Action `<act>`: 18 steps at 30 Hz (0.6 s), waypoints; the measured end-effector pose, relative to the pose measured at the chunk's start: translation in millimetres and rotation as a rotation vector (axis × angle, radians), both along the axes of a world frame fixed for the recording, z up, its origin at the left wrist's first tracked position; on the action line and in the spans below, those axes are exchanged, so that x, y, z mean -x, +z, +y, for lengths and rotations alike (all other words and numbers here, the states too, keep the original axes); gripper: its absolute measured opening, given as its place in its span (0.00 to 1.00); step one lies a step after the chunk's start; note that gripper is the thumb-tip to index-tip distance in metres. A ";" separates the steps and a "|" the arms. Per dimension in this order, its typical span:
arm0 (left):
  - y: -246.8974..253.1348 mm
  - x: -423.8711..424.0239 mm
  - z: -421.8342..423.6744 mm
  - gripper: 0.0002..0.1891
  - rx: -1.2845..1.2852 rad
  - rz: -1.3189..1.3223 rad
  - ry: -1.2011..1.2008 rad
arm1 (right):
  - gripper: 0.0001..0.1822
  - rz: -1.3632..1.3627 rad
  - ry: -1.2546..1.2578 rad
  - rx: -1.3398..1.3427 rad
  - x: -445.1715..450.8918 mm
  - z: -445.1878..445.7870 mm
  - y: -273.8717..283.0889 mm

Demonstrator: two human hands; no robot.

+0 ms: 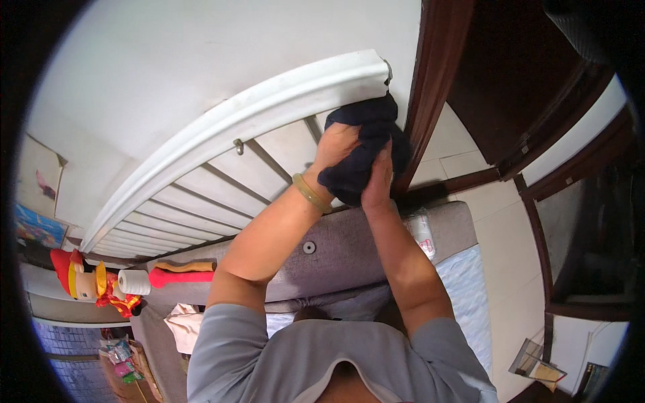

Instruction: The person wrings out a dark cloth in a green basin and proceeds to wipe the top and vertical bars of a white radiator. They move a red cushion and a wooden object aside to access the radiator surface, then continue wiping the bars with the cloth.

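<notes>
A dark navy cloth (370, 131) is bunched between both hands at the right end of a white slatted rail panel (282, 90). My left hand (338, 146) grips it from the left; a pale jade-like bangle is on that wrist. My right hand (379, 176) presses on its lower right side, fingers partly hidden by folds. The cloth lies just under the end of the panel's thick top rail. A small metal hook (239, 146) is fixed to the panel.
Below runs a grey sofa back (342, 242) with a small round disc (309, 247) and a plastic packet (422, 234). Left stand a costumed doll (88, 282), a white thread cone (135, 282) and a red stick-like object (181, 276). A dark wooden door frame (433, 90) rises right.
</notes>
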State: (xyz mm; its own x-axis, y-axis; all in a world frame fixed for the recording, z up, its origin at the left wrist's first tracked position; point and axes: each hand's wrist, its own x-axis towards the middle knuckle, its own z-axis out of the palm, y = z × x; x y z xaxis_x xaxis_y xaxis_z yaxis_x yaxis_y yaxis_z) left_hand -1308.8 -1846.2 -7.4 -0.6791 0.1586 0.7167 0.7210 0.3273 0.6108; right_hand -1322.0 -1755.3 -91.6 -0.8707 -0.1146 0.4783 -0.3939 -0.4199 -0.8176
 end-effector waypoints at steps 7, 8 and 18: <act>-78.5 14.2 -23.5 0.27 0.137 -0.135 -0.045 | 0.32 0.120 -0.189 -0.188 9.4 -13.4 -69.0; -95.2 17.5 -27.2 0.28 0.153 -0.196 -0.038 | 0.31 0.123 -0.223 -0.262 13.4 -13.1 -86.4; -186.5 11.9 -25.8 0.30 1.573 0.292 0.587 | 0.39 -0.459 -0.050 -0.089 -1.9 -15.4 -182.1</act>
